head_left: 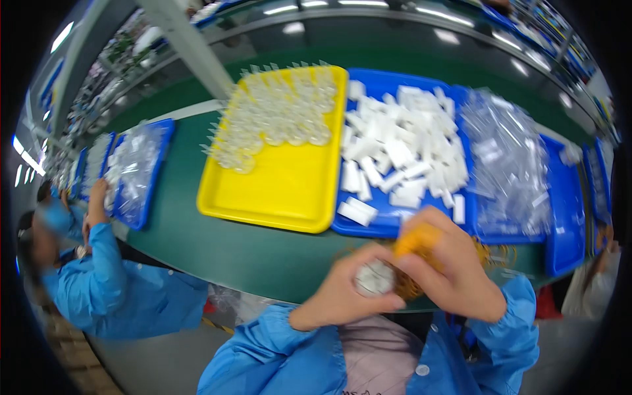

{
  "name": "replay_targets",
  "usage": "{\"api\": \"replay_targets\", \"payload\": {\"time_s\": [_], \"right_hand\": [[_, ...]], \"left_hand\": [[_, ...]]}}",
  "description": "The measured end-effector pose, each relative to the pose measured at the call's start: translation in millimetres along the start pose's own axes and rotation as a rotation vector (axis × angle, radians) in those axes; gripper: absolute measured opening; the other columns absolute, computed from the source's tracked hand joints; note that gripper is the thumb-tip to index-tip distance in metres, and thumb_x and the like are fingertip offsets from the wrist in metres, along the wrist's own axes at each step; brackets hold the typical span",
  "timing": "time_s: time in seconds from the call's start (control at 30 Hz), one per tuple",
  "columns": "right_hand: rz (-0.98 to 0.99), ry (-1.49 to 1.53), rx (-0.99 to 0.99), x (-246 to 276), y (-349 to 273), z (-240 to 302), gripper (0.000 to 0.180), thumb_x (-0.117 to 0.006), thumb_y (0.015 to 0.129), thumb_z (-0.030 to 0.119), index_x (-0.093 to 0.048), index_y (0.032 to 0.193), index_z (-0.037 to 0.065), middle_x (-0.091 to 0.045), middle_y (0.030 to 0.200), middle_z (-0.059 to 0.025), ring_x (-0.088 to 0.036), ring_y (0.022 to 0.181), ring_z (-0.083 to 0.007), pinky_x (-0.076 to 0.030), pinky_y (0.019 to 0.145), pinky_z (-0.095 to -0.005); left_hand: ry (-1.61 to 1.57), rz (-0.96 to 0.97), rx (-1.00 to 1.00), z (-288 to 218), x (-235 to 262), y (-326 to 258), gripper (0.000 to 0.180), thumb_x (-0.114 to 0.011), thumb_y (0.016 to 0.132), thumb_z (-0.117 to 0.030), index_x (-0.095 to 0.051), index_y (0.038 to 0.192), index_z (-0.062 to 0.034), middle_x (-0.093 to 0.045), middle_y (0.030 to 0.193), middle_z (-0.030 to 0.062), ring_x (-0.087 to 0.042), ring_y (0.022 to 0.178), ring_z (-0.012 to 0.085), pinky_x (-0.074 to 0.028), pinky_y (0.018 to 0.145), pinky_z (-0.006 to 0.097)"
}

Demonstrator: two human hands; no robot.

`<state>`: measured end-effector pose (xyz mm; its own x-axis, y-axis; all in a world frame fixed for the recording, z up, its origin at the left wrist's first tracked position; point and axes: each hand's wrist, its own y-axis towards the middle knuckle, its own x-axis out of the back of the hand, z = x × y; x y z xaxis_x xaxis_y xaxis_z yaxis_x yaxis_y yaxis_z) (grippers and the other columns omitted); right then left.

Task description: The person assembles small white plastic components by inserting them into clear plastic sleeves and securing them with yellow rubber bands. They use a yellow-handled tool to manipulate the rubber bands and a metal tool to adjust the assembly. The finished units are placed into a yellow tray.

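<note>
My left hand [352, 286] is closed around a small round whitish piece [374, 278] whose pale end faces up. Close beside it, my right hand [454, 270] is curled with thumb and fingers pinched around a blurred orange thing [420, 241], whose kind I cannot make out. Thin yellowish-brown loops that look like rubber bands [497, 255] lie on the table edge, partly behind my hands. Beyond my hands stands a blue tray [388, 228] heaped with white rectangular pieces [398, 151].
Left of the blue tray, a yellow tray [276, 197] holds rows of clear rounded pieces [289, 108] with thin tips. Clear plastic sleeves [503, 158] fill another blue tray at right, with a further blue tray [565, 224] beyond. A co-worker in a blue sleeve [105, 263] works at far left.
</note>
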<state>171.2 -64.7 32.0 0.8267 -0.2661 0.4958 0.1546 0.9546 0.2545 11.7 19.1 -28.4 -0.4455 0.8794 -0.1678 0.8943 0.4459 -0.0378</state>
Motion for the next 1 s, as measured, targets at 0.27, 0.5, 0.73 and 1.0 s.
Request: {"api": "replay_targets", "payload": {"time_s": [0.27, 0.5, 0.73, 1.0], "right_hand": [[0.026, -0.167, 0.065, -12.8, -6.9, 28.7, 0.019, -0.065, 0.07, 0.01, -0.057, 0.085, 0.002, -0.055, 0.093, -0.0115, -0.055, 0.077, -0.0265, -0.045, 0.066, -0.0334], [0.099, -0.58, 0.36, -12.2, -37.7, 44.7, 0.028, -0.066, 0.076, 0.012, -0.061, 0.103, 0.003, -0.057, 0.097, -0.0099, -0.055, 0.083, -0.0277, -0.045, 0.072, -0.0386], [0.167, -0.81, 0.119, -3.2, -43.0, 48.4, 0.023, -0.064, 0.074, 0.014, -0.062, 0.094, 0.002, -0.058, 0.096, -0.0115, -0.056, 0.086, -0.029, -0.045, 0.073, -0.0386], [0.137, -0.903, 0.228, -1.2, -33.0, 47.4, 0.028, -0.06, 0.063, 0.012, -0.06, 0.084, -0.006, -0.049, 0.124, -0.0214, -0.053, 0.101, -0.0303, -0.044, 0.084, -0.0403]], "left_hand": [[0.49, 0.002, -0.226, 6.3, -11.6, 2.4, 0.039, -0.065, 0.079, -0.023, -0.046, 0.107, -0.0052, -0.058, 0.095, 0.0203, -0.057, 0.087, 0.0401, -0.046, 0.072, 0.042], [0.072, 0.079, -0.167, -4.0, 3.1, -0.3, 0.038, -0.069, 0.07, -0.001, -0.044, 0.099, -0.0055, -0.053, 0.086, 0.0022, -0.051, 0.077, 0.0118, -0.043, 0.072, 0.025], [-0.409, 0.147, 0.085, -12.4, -2.9, 1.7, 0.039, -0.07, 0.071, 0.001, -0.046, 0.101, -0.0064, -0.052, 0.089, -0.0001, -0.048, 0.081, 0.006, -0.041, 0.073, 0.021], [-0.058, 0.067, 0.003, -12.5, -11.5, 9.4, 0.044, -0.075, 0.067, -0.002, -0.049, 0.102, -0.0066, -0.053, 0.094, 0.0012, -0.05, 0.089, 0.0071, -0.043, 0.077, 0.023]]}}
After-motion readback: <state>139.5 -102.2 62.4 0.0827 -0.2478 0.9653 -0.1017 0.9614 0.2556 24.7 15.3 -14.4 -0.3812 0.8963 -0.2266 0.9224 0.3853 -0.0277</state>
